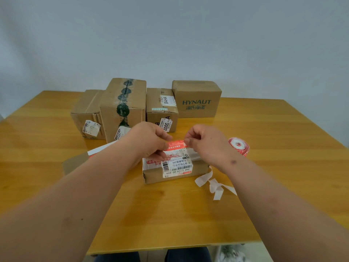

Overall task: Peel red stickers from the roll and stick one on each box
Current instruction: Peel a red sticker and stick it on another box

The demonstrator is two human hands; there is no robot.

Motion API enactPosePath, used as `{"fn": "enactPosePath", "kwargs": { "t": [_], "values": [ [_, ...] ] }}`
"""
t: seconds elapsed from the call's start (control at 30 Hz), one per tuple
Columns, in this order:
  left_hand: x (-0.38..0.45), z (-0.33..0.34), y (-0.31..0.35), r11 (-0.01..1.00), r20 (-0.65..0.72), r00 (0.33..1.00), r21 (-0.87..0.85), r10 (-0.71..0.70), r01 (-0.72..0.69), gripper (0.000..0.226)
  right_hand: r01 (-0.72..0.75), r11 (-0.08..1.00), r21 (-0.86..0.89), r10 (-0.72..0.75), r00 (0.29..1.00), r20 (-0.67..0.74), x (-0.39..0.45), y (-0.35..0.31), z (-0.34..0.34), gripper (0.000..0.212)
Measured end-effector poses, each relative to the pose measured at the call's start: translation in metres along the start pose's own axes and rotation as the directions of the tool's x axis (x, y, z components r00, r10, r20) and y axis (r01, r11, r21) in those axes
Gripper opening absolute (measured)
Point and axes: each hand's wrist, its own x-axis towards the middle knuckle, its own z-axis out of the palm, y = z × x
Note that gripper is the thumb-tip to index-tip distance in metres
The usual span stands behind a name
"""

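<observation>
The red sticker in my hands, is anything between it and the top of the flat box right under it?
Nothing visible does. The red sticker is pinched at its ends by the left hand and right hand, directly above the flat box. The box top already carries a shipping label, leaving little bare cardboard.

Four boxes (143,106) in back row, flat box (175,167) before them, sticker roll (238,146) right

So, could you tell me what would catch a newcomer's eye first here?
Both hands, left hand and right hand, pinch a red sticker above a flat box at the table's centre. Four boxes stand behind, and the sticker roll lies to the right.
</observation>
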Motion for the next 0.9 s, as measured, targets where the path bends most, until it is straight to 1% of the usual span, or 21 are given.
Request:
{"fn": "enactPosePath", "kwargs": {
  "t": [0.1,0.13,0.2,0.27,0.37,0.5,0.6,0.73,0.9],
  "values": [
    [0.007,0.001,-0.002,0.997,-0.005,1.000,0.081,0.004,-0.003,0.052,-0.042,0.999,0.001,0.042,0.999,0.023,0.003,0.004,0.002,0.008],
    [0.010,0.001,-0.003,0.993,-0.020,1.000,0.120,0.014,-0.011,0.055,-0.051,0.998,-0.022,0.052,0.998,0.040,0.004,0.004,0.003,0.008],
    [0.013,0.001,-0.006,0.968,-0.055,0.997,0.248,0.053,-0.037,0.049,-0.051,0.995,-0.089,0.056,0.997,0.060,0.007,0.005,0.006,0.011],
    [0.014,0.003,-0.005,0.922,-0.077,0.992,0.383,0.096,-0.059,0.041,-0.044,0.985,-0.166,0.054,0.997,0.056,0.008,0.005,0.009,0.015],
    [0.013,0.005,-0.003,0.868,-0.077,0.988,0.491,0.133,-0.079,0.036,-0.023,0.961,-0.274,0.037,0.998,0.048,0.009,0.006,0.013,0.019],
    [0.014,0.007,0.000,0.809,-0.059,0.989,0.582,0.135,-0.076,0.029,-0.010,0.920,-0.391,0.034,0.998,0.054,0.009,0.009,0.016,0.027],
    [0.016,0.008,0.002,0.774,-0.059,0.987,0.629,0.150,-0.079,0.025,0.012,0.906,-0.424,0.012,0.998,0.056,0.010,0.011,0.018,0.033],
    [0.019,0.011,0.000,0.726,-0.062,0.985,0.683,0.161,-0.075,0.022,0.026,0.912,-0.409,-0.012,0.999,0.037,0.010,0.014,0.020,0.027],
    [0.020,0.016,0.000,0.673,-0.065,0.984,0.737,0.168,-0.067,0.020,0.041,0.901,-0.432,-0.018,0.998,0.055,0.010,0.012,0.019,0.022]
  ]
}}
